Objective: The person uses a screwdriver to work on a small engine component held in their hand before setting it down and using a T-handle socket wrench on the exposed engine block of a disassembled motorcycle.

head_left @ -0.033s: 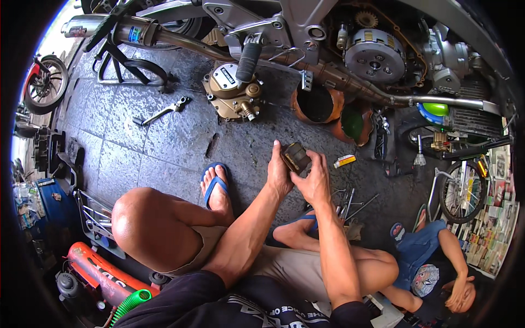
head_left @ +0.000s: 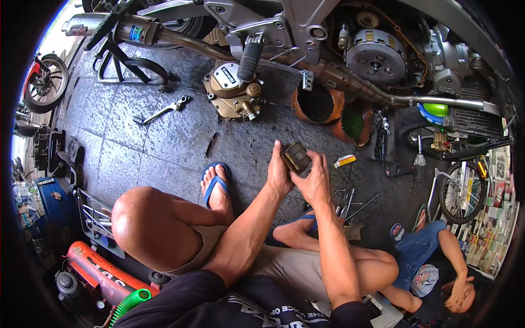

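My left hand (head_left: pixel 280 175) and my right hand (head_left: pixel 313 180) are both closed on a small dark, boxy part (head_left: pixel 296 157) with yellowish edges, held over the floor above my bent legs. Just right of it lies a small yellow-and-white box (head_left: pixel 344 161). Beyond my hands, a bronze-coloured engine cover (head_left: pixel 229 99) sits on the tiles, and two cut, rusty containers (head_left: pixel 302 106), one with green inside, stand beside it.
A motorcycle exhaust (head_left: pixel 191 45) and exposed clutch (head_left: pixel 375 64) span the top. Left are a metal lever (head_left: pixel 164 112) and a red compressor (head_left: pixel 98 268). Tools (head_left: pixel 355 205) lie right of my feet. A co-worker (head_left: pixel 437 257) sits at lower right, a hand near their head.
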The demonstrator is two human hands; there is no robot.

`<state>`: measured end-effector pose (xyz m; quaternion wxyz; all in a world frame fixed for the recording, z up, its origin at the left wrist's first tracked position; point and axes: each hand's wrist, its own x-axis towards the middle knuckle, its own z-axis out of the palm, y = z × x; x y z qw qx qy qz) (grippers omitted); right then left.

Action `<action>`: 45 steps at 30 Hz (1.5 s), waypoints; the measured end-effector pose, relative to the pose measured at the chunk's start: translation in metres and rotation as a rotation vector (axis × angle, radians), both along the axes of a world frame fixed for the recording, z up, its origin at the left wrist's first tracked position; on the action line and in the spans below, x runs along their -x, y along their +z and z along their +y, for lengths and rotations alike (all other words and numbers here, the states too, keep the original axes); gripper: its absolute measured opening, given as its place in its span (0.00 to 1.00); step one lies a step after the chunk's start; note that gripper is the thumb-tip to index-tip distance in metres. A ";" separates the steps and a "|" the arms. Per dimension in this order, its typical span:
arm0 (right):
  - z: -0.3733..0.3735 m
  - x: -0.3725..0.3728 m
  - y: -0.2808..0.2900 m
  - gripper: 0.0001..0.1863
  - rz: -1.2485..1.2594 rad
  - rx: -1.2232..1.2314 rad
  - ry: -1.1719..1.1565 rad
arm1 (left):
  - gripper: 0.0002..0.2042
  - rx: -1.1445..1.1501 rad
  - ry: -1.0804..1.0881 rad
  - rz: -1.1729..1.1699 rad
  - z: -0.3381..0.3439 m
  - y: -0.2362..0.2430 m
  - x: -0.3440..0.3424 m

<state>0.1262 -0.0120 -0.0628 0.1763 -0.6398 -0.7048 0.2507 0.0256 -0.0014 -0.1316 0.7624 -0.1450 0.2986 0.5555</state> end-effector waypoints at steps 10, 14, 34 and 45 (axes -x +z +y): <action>-0.012 0.007 -0.002 0.34 -0.002 -0.112 -0.098 | 0.27 -0.044 0.056 0.054 -0.004 0.009 -0.007; -0.013 0.007 -0.010 0.33 -0.011 -0.133 -0.101 | 0.28 -0.024 0.083 0.090 -0.007 0.005 -0.013; 0.001 -0.018 -0.022 0.07 1.009 0.361 -0.539 | 0.27 -0.046 0.133 -0.011 -0.007 -0.010 -0.007; 0.010 -0.079 -0.037 0.09 1.195 0.437 -0.905 | 0.28 0.091 0.132 0.033 0.002 0.001 -0.001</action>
